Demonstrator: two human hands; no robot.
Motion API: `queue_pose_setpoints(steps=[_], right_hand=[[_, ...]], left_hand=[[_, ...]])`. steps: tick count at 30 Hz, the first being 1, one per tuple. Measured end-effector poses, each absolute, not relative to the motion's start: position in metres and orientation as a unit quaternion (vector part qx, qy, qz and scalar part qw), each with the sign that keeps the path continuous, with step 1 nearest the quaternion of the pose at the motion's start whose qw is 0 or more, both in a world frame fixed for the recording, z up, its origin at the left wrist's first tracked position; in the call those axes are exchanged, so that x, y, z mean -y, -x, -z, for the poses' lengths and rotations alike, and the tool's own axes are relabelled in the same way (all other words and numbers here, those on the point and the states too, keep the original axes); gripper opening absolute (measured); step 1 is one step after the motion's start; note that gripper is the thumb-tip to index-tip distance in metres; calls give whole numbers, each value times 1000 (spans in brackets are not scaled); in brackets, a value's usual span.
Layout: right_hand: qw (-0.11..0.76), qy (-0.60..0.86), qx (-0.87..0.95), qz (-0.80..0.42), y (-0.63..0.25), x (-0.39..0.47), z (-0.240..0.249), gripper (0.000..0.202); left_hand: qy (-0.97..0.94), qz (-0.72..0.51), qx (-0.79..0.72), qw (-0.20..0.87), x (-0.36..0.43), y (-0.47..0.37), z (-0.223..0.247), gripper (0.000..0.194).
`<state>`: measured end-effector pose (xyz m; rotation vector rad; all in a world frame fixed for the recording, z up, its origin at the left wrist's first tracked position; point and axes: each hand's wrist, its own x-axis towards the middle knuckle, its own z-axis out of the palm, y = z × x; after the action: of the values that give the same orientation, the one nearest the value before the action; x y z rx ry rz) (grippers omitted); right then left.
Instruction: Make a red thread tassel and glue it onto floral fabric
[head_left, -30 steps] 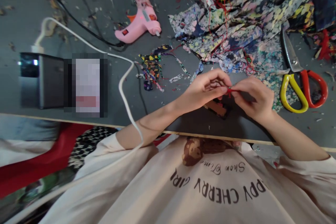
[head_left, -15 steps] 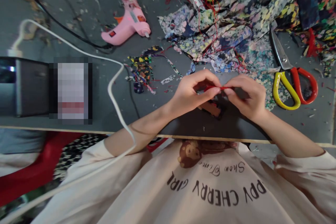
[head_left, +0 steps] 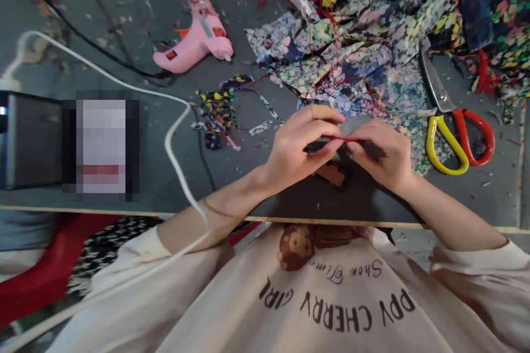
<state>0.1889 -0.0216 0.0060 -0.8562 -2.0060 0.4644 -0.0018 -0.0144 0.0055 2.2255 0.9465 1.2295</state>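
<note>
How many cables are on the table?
2: the white cable, curving from the dark box over the left forearm, and the black cable, leading to the pink glue gun. The cloth pile may hide more.

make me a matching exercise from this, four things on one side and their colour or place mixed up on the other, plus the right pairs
Things
1. glue gun
2. scissors
3. white cable
4. red strand

Colours and places
A. crosses over the left arm
B. pinched between the fingertips of the left hand and right hand
C. pink, lying on the grey table
D. one yellow handle and one red handle, beside the patterned cloth

Right pairs
1-C
2-D
3-A
4-B
</note>
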Motion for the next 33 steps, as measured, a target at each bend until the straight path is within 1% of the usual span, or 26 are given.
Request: queue_pose_setpoints(steps=[3, 7, 10, 14, 17, 22, 25, 28, 31, 33], right_hand=[[428, 351, 812, -188, -188, 22, -6, 9], [421, 353, 818, -170, -189, 22, -6, 10], [423, 344, 823, -158, -189, 22, -6, 9], [413, 345, 831, -140, -187, 21, -7, 10], [412, 334, 838, -128, -187, 21, -7, 10], [408, 328, 842, -128, -187, 21, -5, 11], [408, 330, 837, -151, -188, 20, -5, 13], [419, 335, 821, -194, -188, 20, -5, 11], [436, 343, 804, -216, -187, 20, -6, 9], [444, 348, 796, -220, -187, 20, -7, 10]], left_hand=[[-801, -449, -338, 208, 15, 1, -6, 5], [-807, -419, -347, 230, 16, 0, -8, 9], [-806, -420, -345, 234, 17, 0, -9, 9], [-815, -423, -338, 207, 19, 1, -10, 6], [-824, -418, -336, 185, 20, 2, -10, 8], [-822, -421, -333, 192, 21, 1, -11, 6], [-808, -431, -334, 223, 20, 0, -11, 6], [-784, -430, -341, 290, 19, -1, -10, 6], [-746, -420, -346, 385, 18, -2, -7, 28], [-718, -414, -344, 441, 17, -3, -6, 35]])
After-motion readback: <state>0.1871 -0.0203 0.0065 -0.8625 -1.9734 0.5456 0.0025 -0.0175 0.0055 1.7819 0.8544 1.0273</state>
